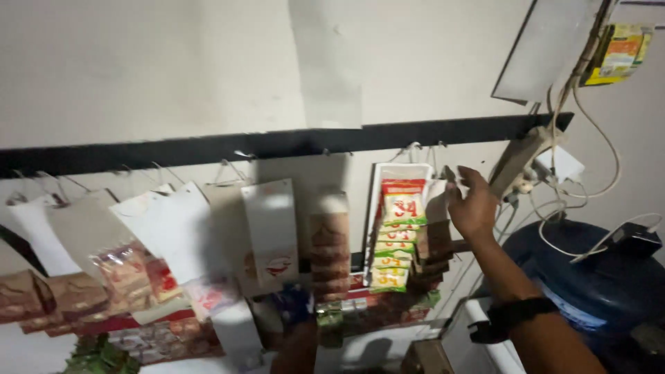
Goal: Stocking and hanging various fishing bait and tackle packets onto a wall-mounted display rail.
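a small shop stall, shown by the black rail (pixel 277 144) on the wall, with strips of snack sachets (pixel 396 235) and card-backed packets (pixel 270 232) hanging on hooks just below it.

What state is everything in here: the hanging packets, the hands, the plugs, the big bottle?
Right hand: raised, fingers spread, at the card of sachets.
Red and green sachets: hanging in a strip from a hook.
Black rail: mounted on the wall, cards hooked along it.
Power strip: tilted, adapter plugged in.
Blue water jug: standing, a cable over it.
Left hand: mostly hidden.
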